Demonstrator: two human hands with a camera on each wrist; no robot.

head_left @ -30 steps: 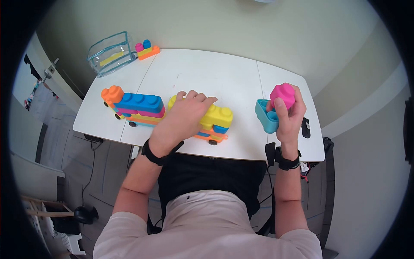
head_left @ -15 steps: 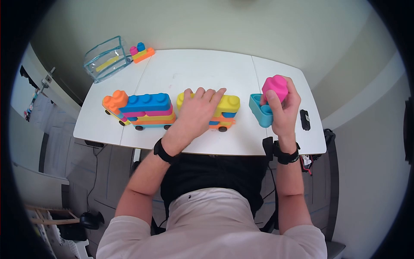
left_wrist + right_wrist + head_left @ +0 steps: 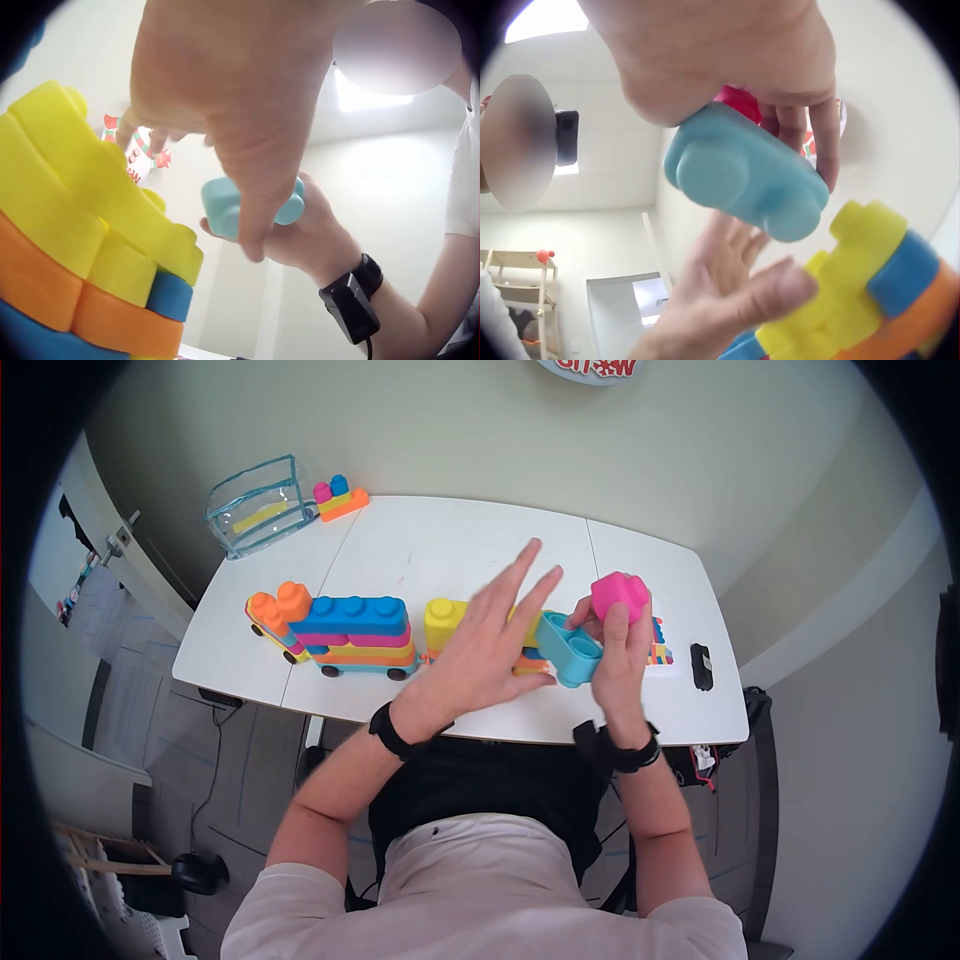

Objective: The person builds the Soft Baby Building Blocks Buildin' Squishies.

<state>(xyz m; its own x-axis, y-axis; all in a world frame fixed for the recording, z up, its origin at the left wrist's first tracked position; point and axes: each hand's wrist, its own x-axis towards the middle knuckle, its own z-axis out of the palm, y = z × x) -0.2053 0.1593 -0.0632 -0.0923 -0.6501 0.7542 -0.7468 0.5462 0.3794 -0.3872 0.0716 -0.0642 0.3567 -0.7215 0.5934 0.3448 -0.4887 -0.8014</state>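
My right hand [image 3: 624, 665] grips a pink block [image 3: 619, 596] together with a teal two-knob block [image 3: 568, 652]. In the right wrist view the teal block [image 3: 757, 180] hangs with its rounded knobs toward the camera, and only a bit of pink shows behind it. Fingers spread, my left hand [image 3: 475, 655] hovers above a block wagon with yellow blocks [image 3: 441, 622] on top and partly hides it. Blue and orange blocks [image 3: 120, 315] form the wagon's lower layers in the left wrist view. The teal block overlaps the wagon's right end in the head view.
A wheeled block wagon topped in blue [image 3: 360, 616] stands to the left, beside orange-topped blocks [image 3: 265, 610]. Farther back are a clear zip bag [image 3: 262, 530] and a small block stack [image 3: 342, 508]. A black object [image 3: 702, 667] and a printed sheet [image 3: 664, 656] lie at right.
My left hand has let go of the yellow blocks and spread its fingers. My right hand has brought the teal and pink blocks left toward the yellow-topped wagon, uncovering the printed sheet.
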